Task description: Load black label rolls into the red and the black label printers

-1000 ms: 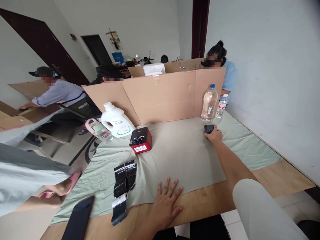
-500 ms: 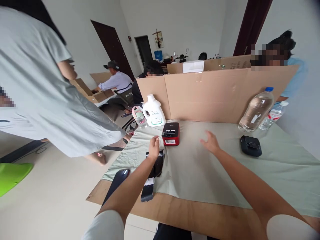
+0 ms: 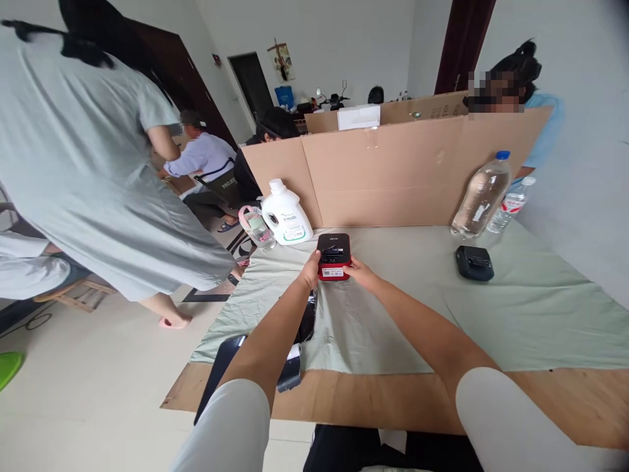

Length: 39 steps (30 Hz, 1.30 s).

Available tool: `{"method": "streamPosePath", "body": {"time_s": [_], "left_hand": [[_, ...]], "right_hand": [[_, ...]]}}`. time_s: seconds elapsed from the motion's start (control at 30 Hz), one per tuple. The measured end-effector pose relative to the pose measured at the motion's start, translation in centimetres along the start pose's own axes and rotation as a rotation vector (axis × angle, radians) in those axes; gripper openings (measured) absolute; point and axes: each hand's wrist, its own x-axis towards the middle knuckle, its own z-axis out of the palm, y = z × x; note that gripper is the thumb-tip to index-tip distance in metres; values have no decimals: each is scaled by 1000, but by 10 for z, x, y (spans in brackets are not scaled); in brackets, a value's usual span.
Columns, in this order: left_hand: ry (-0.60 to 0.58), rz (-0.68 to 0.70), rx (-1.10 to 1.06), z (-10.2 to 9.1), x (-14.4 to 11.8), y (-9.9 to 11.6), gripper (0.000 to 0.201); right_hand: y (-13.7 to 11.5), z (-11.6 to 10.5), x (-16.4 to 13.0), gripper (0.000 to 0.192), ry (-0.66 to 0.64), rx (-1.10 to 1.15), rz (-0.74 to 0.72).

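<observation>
Red box (image 3: 334,252) is clasped between left hand (image 3: 310,270) and right hand (image 3: 364,273).

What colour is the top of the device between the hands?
Black; the device top shows best in head view.

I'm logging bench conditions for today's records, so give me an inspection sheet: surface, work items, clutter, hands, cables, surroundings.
Surface: wrinkled green cloth over wooden tabletop.
Work items: red-and-black device between both hands.
Clutter: white jug, large bottle, small bottle, phone, small black device.
Hands: left hand touching its left side; right hand touching its right.
Cables: thin dark loop on the floor, possibly a cable.
Surroundings: cardboard panel at the far edge; other people nearby.
</observation>
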Motion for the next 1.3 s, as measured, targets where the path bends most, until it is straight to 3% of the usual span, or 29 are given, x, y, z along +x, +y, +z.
{"method": "streamPosePath", "body": {"time_s": [0.17, 0.33, 0.47, 0.6, 0.8, 0.93, 1.03, 1.17, 1.3], "left_hand": [[-215, 115, 12, 39, -51, -13, 45], [-383, 130, 9, 76, -118, -48, 53], [-440, 134, 99, 87, -162, -81, 58], [-430, 108, 165, 86, -187, -105, 59], [-376, 70, 8, 80, -198, -120, 56], [-298, -9, -34, 77, -195, -122, 48], [-240, -51, -7, 76, -189, -120, 45], [-187, -85, 25, 75, -183, -117, 47], [-179, -127, 53, 70, -183, -117, 51]], "right_hand": [[-28, -46, -73, 72, 22, -22, -9], [-45, -87, -167, 71, 93, -165, 35], [-42, -95, -225, 69, 91, -188, 44], [-34, -90, -256, 70, 144, -152, 73], [-15, -83, -267, 66, 254, -79, 83], [-3, -84, -246, 62, 581, -157, 153], [-10, -82, -217, 70, 781, -290, 255], [-34, -70, -190, 77, 760, -558, 343], [-41, -58, -191, 80, 701, -757, 311]]}}
